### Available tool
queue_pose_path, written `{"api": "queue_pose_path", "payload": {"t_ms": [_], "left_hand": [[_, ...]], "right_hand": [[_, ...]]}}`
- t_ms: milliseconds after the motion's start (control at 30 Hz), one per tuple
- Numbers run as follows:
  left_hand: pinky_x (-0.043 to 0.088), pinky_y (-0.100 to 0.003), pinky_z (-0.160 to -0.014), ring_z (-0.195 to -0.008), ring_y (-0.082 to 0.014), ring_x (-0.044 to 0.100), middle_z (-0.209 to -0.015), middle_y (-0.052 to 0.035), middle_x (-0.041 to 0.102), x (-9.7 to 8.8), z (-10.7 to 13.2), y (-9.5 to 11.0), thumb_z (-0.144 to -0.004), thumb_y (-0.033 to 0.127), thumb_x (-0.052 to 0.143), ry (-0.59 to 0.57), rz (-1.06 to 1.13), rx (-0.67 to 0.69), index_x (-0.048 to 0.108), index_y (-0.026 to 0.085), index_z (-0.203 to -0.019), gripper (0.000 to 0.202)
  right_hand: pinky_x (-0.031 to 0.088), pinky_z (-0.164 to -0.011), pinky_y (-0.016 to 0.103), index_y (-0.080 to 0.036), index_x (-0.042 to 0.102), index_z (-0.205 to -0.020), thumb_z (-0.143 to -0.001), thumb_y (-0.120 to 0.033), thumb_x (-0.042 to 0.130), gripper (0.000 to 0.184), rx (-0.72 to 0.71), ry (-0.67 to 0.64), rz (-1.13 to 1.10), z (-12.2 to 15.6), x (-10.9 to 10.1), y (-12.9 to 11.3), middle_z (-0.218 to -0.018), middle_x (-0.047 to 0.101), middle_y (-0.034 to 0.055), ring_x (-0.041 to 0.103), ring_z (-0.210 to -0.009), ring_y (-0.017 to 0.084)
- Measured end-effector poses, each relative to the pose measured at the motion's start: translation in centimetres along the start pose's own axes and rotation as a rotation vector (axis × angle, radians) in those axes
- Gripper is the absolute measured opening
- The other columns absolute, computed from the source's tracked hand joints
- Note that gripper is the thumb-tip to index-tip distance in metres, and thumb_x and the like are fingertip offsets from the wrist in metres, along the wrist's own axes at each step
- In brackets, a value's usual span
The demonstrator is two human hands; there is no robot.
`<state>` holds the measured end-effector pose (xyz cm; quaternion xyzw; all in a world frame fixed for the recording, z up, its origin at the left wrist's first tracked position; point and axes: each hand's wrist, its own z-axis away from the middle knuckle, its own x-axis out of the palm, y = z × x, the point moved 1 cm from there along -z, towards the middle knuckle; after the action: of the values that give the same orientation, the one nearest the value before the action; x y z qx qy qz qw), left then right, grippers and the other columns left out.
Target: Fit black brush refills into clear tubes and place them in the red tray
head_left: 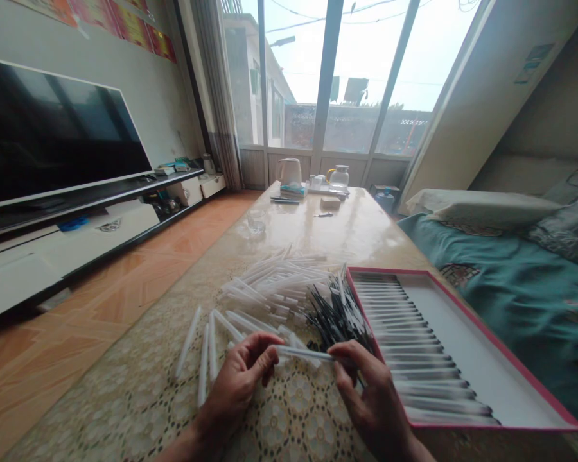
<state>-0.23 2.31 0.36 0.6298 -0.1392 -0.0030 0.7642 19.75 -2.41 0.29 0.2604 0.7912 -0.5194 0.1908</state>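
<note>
Both my hands hold one white pen barrel [302, 353] level between them, just above the lace-covered table [289, 417]. My left hand [238, 382] pinches its left end and my right hand [370, 391] pinches its right end. A loose heap of white barrels [274, 289] lies right behind my hands, with a bunch of thin black refills [337, 317] beside it. To the right a shallow pink-rimmed box [525, 378] holds a row of finished pens [414, 346] laid side by side.
At the table's far end stand a kettle [289, 171], a glass jug [340, 176], a tissue pack and a small glass [257, 221]. A TV [52, 131] on a low stand is at the left. A teal-covered bed [525, 289] runs along the right.
</note>
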Motion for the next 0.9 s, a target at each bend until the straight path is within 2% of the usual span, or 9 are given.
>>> {"api": "queue_pose_path", "payload": {"t_ms": [100, 200, 300, 367, 467, 633, 767, 833, 900], "left_hand": [[0.033, -0.017, -0.044, -0.047, -0.0065, 0.043, -0.054, 0.0043, 0.054, -0.1, 0.0, -0.3, -0.07, 0.034, 0.07, -0.026, -0.013, 0.017, 0.064, 0.016, -0.081, 0.022], [0.034, -0.018, -0.043, -0.046, -0.0074, 0.045, -0.056, 0.0031, 0.056, 0.0, 0.1, -0.7, -0.073, 0.036, 0.066, -0.073, -0.023, 0.024, 0.062, 0.016, -0.083, 0.022], [0.034, -0.019, -0.043, -0.046, -0.0076, 0.046, -0.057, 0.0019, 0.057, 0.3, 0.3, -1.0, -0.074, 0.036, 0.066, -0.116, -0.042, 0.029, 0.062, 0.016, -0.083, 0.022], [0.035, -0.019, -0.044, -0.046, -0.0077, 0.046, -0.057, 0.0015, 0.058, 0.5, 0.4, -1.2, -0.073, 0.036, 0.066, -0.132, -0.056, 0.038, 0.062, 0.016, -0.082, 0.023], [0.035, -0.019, -0.045, -0.047, -0.0079, 0.047, -0.056, 0.0018, 0.057, 0.6, 0.6, -1.4, -0.074, 0.037, 0.065, -0.146, -0.064, 0.055, 0.061, 0.016, -0.081, 0.023], [0.035, -0.019, -0.046, -0.049, -0.0075, 0.046, -0.058, 0.0017, 0.057, 0.7, 1.1, -1.3, -0.076, 0.034, 0.064, -0.139, -0.092, 0.073, 0.061, 0.016, -0.082, 0.019], [0.036, -0.019, -0.046, -0.049, -0.0079, 0.047, -0.059, 0.0016, 0.057, 0.9, 1.4, -1.3, -0.078, 0.032, 0.062, -0.139, -0.105, 0.105, 0.062, 0.017, -0.084, 0.017], [0.037, -0.02, -0.046, -0.05, -0.0085, 0.048, -0.06, 0.0014, 0.057, 0.9, 1.3, -1.5, -0.077, 0.033, 0.062, -0.133, -0.104, 0.1, 0.062, 0.017, -0.084, 0.018], [0.037, -0.02, -0.046, -0.049, -0.0084, 0.047, -0.06, 0.0019, 0.057, 0.9, 1.1, -1.8, -0.076, 0.034, 0.063, -0.101, -0.126, 0.103, 0.062, 0.017, -0.092, 0.023]], "right_hand": [[0.042, -0.057, 0.023, -0.02, 0.058, -0.091, -0.089, -0.025, 0.045, 0.014, -0.047, -0.09, 0.077, -0.1, -0.1, 0.1, -0.075, 0.061, 0.0026, 0.055, -0.06, 0.013], [0.039, -0.062, 0.026, -0.02, 0.06, -0.09, -0.09, -0.026, 0.046, 0.015, -0.17, -0.164, 0.328, -0.2, -0.1, 0.1, -0.074, 0.062, 0.0032, 0.057, -0.066, 0.016], [0.033, -0.055, 0.026, -0.02, 0.059, -0.09, -0.09, -0.023, 0.044, 0.015, -0.296, -0.241, 0.545, -0.1, 0.2, 0.0, -0.069, 0.06, 0.0023, 0.055, -0.059, 0.017], [0.028, -0.051, 0.026, -0.02, 0.059, -0.09, -0.091, -0.022, 0.044, 0.015, -0.331, -0.274, 0.589, 0.0, 0.4, 0.0, -0.068, 0.059, 0.0017, 0.054, -0.055, 0.015], [0.027, -0.05, 0.024, -0.02, 0.057, -0.084, -0.091, -0.021, 0.041, 0.017, -0.252, -0.296, 0.516, 0.3, 0.8, 0.1, -0.069, 0.059, 0.0011, 0.054, -0.055, 0.013], [0.029, -0.053, 0.021, -0.018, 0.054, -0.072, -0.093, -0.027, 0.038, 0.028, -0.04, -0.349, 0.203, 0.3, 0.7, 0.1, -0.063, 0.056, -0.0019, 0.051, -0.055, 0.01], [0.031, -0.053, 0.018, -0.017, 0.058, -0.072, -0.092, -0.032, 0.04, 0.031, 0.08, -0.422, 0.007, 0.0, 0.5, -0.3, -0.059, 0.051, -0.0037, 0.048, -0.056, 0.009], [0.032, -0.053, 0.018, -0.017, 0.06, -0.072, -0.091, -0.033, 0.04, 0.032, 0.119, -0.456, -0.027, -0.1, 0.5, -0.4, -0.059, 0.05, -0.0039, 0.047, -0.056, 0.009], [0.032, -0.053, 0.019, -0.018, 0.059, -0.074, -0.092, -0.033, 0.039, 0.031, 0.115, -0.449, 0.011, -0.2, 0.4, -0.3, -0.06, 0.052, -0.0037, 0.047, -0.056, 0.01]]}}
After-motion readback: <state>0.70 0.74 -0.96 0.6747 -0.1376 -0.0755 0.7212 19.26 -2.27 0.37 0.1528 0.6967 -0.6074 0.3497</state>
